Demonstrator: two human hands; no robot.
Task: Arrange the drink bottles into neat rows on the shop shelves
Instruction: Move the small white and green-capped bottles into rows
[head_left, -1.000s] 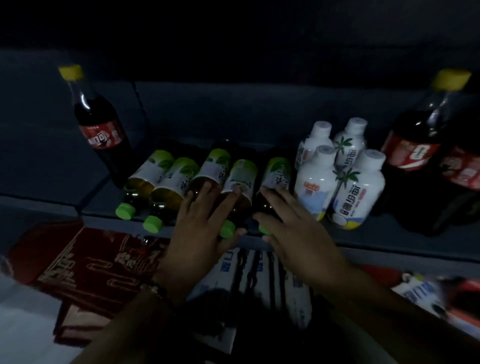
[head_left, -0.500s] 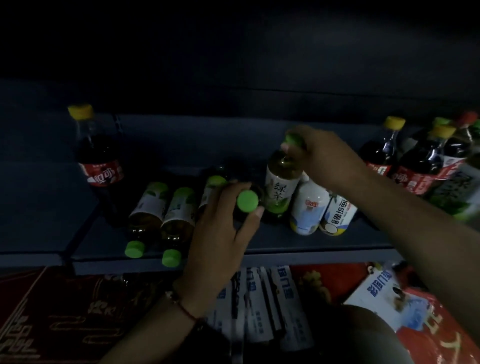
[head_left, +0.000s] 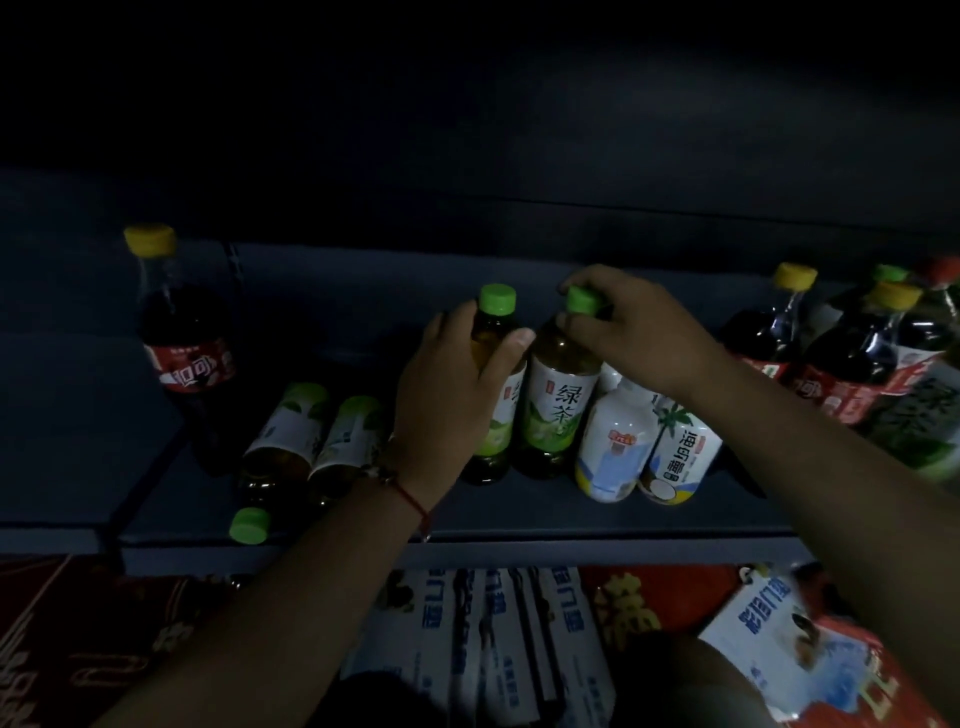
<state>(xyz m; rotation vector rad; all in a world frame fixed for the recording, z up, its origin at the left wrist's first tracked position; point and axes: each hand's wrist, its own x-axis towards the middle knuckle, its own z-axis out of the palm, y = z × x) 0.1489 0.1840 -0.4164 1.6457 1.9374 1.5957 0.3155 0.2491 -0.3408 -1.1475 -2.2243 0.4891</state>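
Two green tea bottles stand upright side by side on the dark shelf (head_left: 519, 525). My left hand (head_left: 452, 395) wraps the body of the left green tea bottle (head_left: 496, 312). My right hand (head_left: 628, 327) pinches the green cap and neck of the right green tea bottle (head_left: 558, 410). Two more green tea bottles (head_left: 291, 441) lie flat to the left, caps toward the shelf's front edge. White coconut drink bottles (head_left: 618, 447) stand just right of the upright pair.
A cola bottle with a yellow cap (head_left: 182, 343) stands at the shelf's left. Several cola and tea bottles (head_left: 841, 364) crowd the right end. Below the shelf lie blue-and-white packets (head_left: 498, 639) and red boxes (head_left: 78, 634).
Both hands lifted lying green tea bottles upright. The right one stood first beside the coconut drinks; the left one has now been stood next to it.
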